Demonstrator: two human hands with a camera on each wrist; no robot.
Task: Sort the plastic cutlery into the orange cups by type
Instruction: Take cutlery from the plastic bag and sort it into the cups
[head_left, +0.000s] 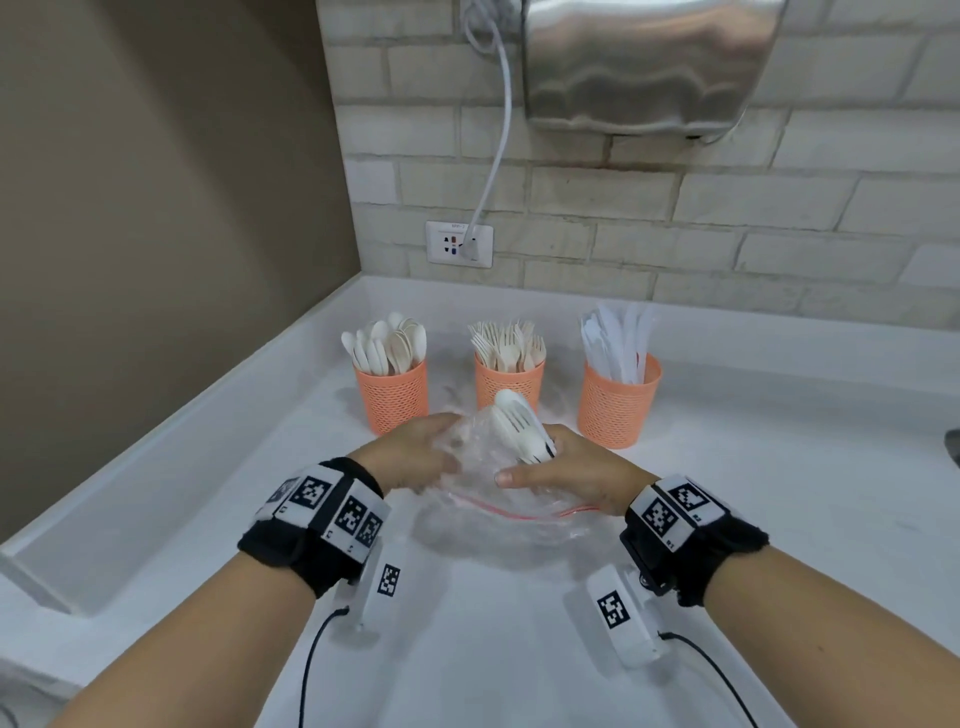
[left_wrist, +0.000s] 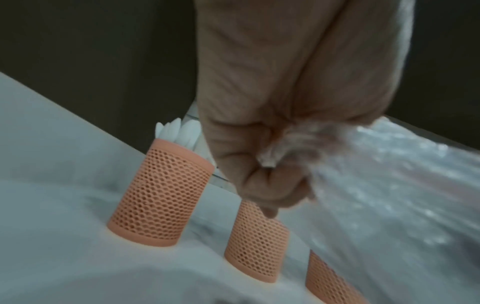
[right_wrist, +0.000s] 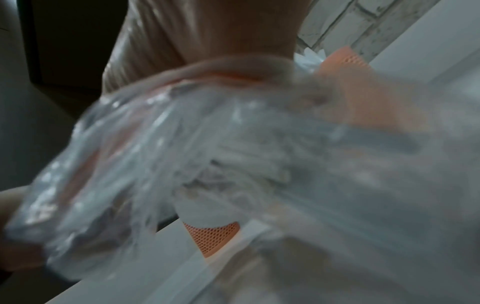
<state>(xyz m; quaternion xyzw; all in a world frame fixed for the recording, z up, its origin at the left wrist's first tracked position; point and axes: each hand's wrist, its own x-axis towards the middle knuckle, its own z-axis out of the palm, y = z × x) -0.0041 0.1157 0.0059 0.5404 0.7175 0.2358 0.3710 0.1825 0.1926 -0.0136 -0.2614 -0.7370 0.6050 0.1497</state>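
Note:
Three orange mesh cups stand in a row at the back of the white counter: spoons in the left cup, forks in the middle cup, knives in the right cup. In front of them lies a clear zip bag with a red seal. My left hand grips bunched plastic at the bag's far end, a fist around the bag. My right hand holds a bundle of white cutlery, a spoon and a fork showing. The right wrist view is blurred by the bag.
A steel hand dryer hangs on the brick wall, and its cable runs down to a socket. A raised ledge borders the counter on the left. Bare counter lies to the right. A dark object shows at the right edge.

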